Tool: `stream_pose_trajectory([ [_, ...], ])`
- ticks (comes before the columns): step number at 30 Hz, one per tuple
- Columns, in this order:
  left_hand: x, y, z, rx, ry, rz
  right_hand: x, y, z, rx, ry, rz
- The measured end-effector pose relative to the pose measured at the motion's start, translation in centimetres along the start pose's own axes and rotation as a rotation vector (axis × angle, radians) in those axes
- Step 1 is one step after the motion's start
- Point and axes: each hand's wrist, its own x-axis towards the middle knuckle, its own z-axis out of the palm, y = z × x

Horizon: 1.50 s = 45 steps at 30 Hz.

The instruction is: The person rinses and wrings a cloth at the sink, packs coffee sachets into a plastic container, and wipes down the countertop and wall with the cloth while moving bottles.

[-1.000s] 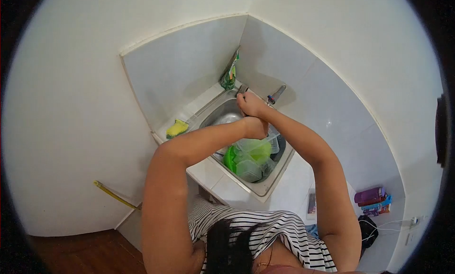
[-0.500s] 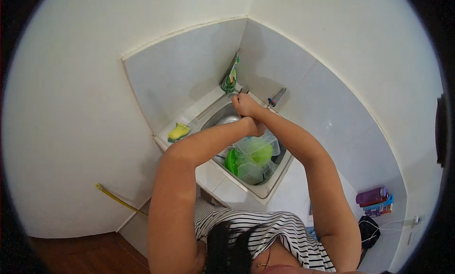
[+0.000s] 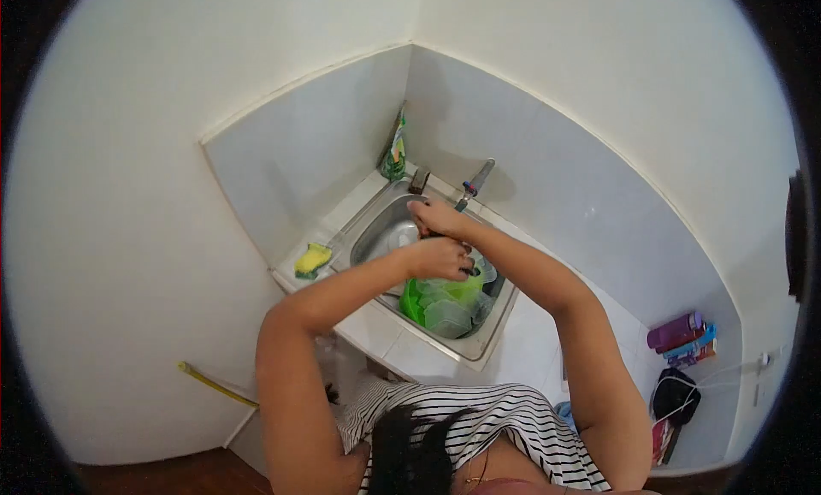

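Both hands are over the metal sink (image 3: 476, 353). My left hand (image 3: 438, 260) has curled fingers, with something small and dark showing at them. Just behind it, my right hand (image 3: 434, 217) is closed around something dark that I cannot make out. Below them in the sink lie a bright green container (image 3: 412, 304) and clear plastic containers (image 3: 446, 320). A shiny round metal piece (image 3: 402, 237) shows at the sink's left side. The faucet (image 3: 479, 180) rises behind my right hand.
A yellow-green sponge (image 3: 313, 260) lies on the left ledge. A green dish-soap pouch (image 3: 395, 153) and a small brown block (image 3: 419, 181) stand at the back corner. Rightward on the counter are a purple bottle (image 3: 676, 331) and a black bag (image 3: 676, 397) with a white cord.
My hands have come away from the back corner toward the middle of the sink. My left hand now shows its curled fingers, and the brown block behind has come into view.
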Motion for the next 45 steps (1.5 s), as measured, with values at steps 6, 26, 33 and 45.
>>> stream_pose_trajectory([
  [6,1.2,5.3,-4.9,-0.444,0.915,-0.651,-8.1,4.1,-1.2,0.710,-0.127,0.036],
  [26,21.0,12.8,0.9,-1.874,0.982,-1.083,-37.5,9.2,-3.0,0.274,0.977,-0.213],
  [33,30.1,19.6,-2.6,-1.973,0.618,-0.552,-51.2,10.1,-4.0,0.440,1.292,-0.209],
  [45,43.3,33.6,0.7,-1.721,0.120,-0.368,-74.4,18.1,-3.4,0.317,1.955,0.050],
])
